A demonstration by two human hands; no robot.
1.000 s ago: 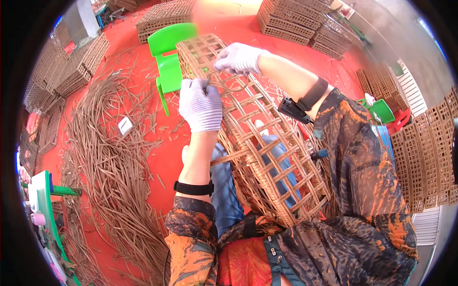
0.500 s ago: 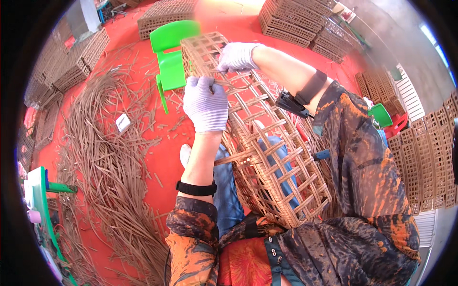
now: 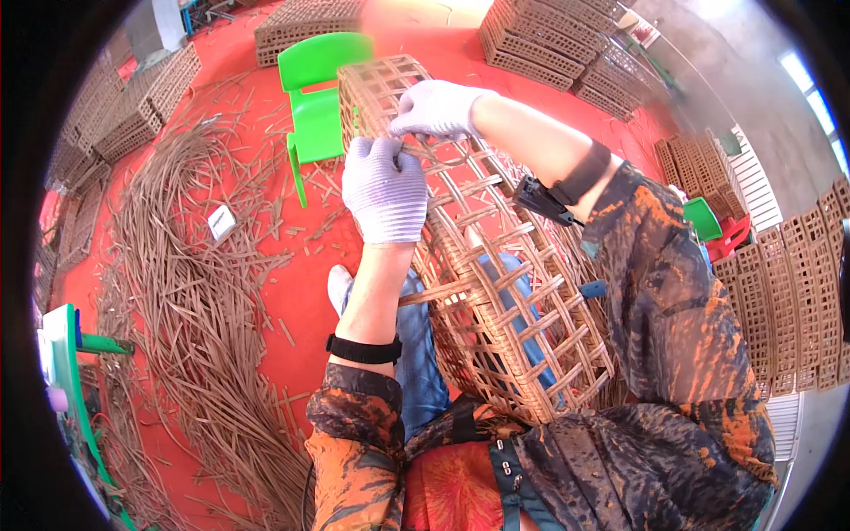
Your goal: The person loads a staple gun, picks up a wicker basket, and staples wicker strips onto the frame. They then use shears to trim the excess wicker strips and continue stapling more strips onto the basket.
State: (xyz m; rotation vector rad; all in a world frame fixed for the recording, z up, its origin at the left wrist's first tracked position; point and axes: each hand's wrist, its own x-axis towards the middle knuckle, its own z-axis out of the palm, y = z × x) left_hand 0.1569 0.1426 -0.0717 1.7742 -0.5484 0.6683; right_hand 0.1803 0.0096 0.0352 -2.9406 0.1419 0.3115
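Observation:
A long brown wicker basket (image 3: 496, 301) with an open lattice lies tilted over my legs, running from my lap up toward a green chair (image 3: 319, 111). My left hand (image 3: 385, 190), in a pale knitted glove, is closed on the basket's left edge near its far part. Just beyond and to the right, my right hand (image 3: 438, 111), gloved alike, pinches a wicker strip at the lattice, its fingertips almost meeting the left hand's. The strip's end is hidden by the fingers. A loose curved strip (image 3: 452, 164) shows beneath the right hand.
A big heap of loose wicker strips (image 3: 190, 292) covers the red floor on my left, with a small white object (image 3: 221, 221) on it. Stacked wicker baskets stand at far left (image 3: 133, 115), far right (image 3: 540, 44) and right (image 3: 779, 301). A green-edged table (image 3: 75, 389) is at the left.
My right hand has shifted slightly left, closer to my left hand, its fingers curling more over the strip. My left hand and the basket stay nearly in place.

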